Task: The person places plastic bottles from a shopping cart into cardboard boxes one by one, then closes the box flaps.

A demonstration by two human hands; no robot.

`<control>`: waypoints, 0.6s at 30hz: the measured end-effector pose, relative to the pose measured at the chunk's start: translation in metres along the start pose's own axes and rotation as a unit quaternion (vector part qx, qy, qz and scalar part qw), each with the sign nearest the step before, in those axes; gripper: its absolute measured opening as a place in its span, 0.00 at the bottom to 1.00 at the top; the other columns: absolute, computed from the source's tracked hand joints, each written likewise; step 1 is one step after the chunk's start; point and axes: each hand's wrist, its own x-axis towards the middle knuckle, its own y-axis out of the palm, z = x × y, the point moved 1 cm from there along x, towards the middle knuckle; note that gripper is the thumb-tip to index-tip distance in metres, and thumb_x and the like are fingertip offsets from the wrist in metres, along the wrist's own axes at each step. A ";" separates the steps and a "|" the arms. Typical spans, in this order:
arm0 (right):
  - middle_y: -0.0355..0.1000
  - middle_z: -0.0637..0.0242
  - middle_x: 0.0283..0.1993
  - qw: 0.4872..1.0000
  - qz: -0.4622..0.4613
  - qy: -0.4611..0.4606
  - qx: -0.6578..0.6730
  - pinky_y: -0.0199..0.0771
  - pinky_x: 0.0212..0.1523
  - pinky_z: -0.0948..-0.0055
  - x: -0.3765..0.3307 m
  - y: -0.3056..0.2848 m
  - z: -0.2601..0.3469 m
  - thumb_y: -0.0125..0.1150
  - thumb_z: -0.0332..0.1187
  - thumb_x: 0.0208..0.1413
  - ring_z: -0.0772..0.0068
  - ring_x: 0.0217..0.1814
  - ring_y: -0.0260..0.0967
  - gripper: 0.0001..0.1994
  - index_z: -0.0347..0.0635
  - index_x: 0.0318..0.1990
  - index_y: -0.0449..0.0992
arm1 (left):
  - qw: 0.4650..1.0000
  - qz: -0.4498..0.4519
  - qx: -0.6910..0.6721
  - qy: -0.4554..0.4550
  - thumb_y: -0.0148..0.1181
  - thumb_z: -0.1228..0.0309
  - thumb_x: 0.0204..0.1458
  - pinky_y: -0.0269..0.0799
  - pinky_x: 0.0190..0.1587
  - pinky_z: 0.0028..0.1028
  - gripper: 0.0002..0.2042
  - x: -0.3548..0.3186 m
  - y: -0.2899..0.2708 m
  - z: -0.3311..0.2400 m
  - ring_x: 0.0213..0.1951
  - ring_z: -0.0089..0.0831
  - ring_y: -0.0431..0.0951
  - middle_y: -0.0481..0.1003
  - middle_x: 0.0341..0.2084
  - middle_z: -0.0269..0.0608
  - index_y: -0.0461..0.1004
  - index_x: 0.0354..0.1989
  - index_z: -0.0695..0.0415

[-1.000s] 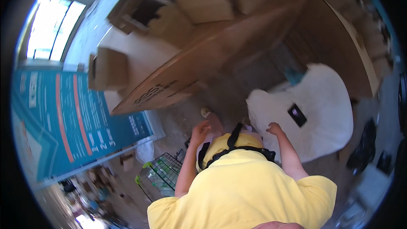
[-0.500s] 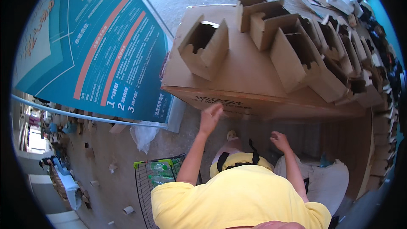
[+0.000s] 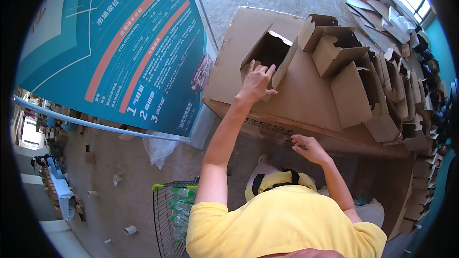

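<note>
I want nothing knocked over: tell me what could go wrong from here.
1. The left grip is at the near rim of the open carton; pushing there might bend a wall or tip it.
2. The other cartons crowd close on its right, so a sideways swing could knock them.
3. Some of those stand near the front edge of the big box and might fall if bumped.

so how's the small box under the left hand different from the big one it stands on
The small box is far smaller than the big box, taking up only part of its top. The small box is open upward, showing a dark inside, while the big box presents a flat cardboard top. The big box has dark print on its near side; none shows on the small box. Both are brown cardboard.
</note>
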 end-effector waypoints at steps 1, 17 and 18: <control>0.75 0.52 0.43 1.000 -0.007 0.005 0.013 0.73 0.46 0.69 0.005 -0.006 0.002 0.62 0.29 0.52 0.63 0.41 0.75 0.20 0.34 0.53 0.69 | 0.999 0.038 0.018 -0.010 0.70 0.49 0.36 0.48 0.66 0.48 0.42 0.004 -0.002 -0.003 0.56 0.45 0.66 0.70 0.48 0.51 0.64 0.59 0.60; 0.70 0.39 0.51 0.936 -0.263 0.122 -0.201 0.67 0.56 0.57 0.179 -0.102 0.033 0.56 0.61 0.48 0.44 0.55 0.69 0.47 0.33 0.67 0.51 | 0.994 -0.086 -0.071 0.011 0.72 0.49 0.30 0.59 0.53 0.41 0.38 -0.021 0.022 -0.064 0.43 0.42 0.67 0.68 0.35 0.44 0.70 0.52 0.54; 0.70 0.40 0.50 0.937 -0.250 0.121 -0.210 0.67 0.56 0.56 0.177 -0.105 0.026 0.55 0.55 0.50 0.42 0.54 0.69 0.42 0.33 0.65 0.55 | 0.993 -0.094 -0.066 0.007 0.74 0.52 0.29 0.57 0.57 0.43 0.39 -0.021 0.026 -0.072 0.45 0.42 0.67 0.67 0.36 0.43 0.67 0.52 0.55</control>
